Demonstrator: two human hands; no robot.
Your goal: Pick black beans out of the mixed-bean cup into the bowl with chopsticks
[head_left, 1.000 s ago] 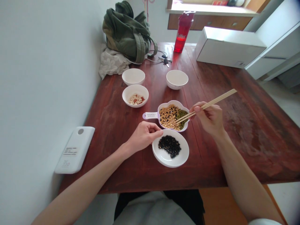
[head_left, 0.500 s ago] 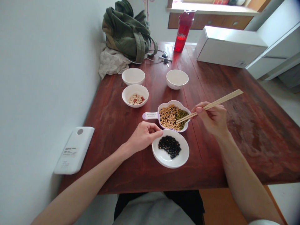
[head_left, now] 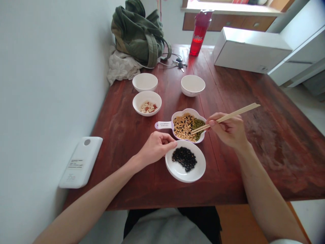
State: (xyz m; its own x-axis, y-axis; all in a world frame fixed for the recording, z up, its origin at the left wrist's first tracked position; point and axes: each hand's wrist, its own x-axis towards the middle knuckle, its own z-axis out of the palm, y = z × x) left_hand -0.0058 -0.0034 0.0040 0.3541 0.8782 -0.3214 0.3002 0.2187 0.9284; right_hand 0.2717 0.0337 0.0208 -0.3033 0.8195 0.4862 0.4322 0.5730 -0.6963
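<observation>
My left hand [head_left: 159, 145] pinches the upper left rim of a white bowl [head_left: 177, 173], which has black beans [head_left: 185, 158] in it. Touching or nearly touching that bowl's far side is a flower-shaped scoop [head_left: 164, 125] with a labelled handle pointing left. Yellow soybeans [head_left: 183, 126] mixed with some black beans fill most of it, and green mung beans [head_left: 199, 125] lie along its right side. Wooden chopsticks [head_left: 236, 113] are held in my right hand [head_left: 227, 130], their tips down among the beans in the scoop. Whether a bean sits between the tips is too small to tell.
Behind the scoop stand a white bowl [head_left: 135, 105] of pale and reddish pieces and two more white bowls, one left [head_left: 145, 82], one right [head_left: 193, 84]. Further back are a green bag [head_left: 137, 37], keys [head_left: 179, 64], a red bottle [head_left: 200, 34] and a white box [head_left: 254, 51]. A white device [head_left: 81, 162] lies left.
The rear ends of the chopsticks have dipped slightly lower as my right hand shifted a little. Their tips stay in the scoop, and my left hand keeps its place on the bowl.
</observation>
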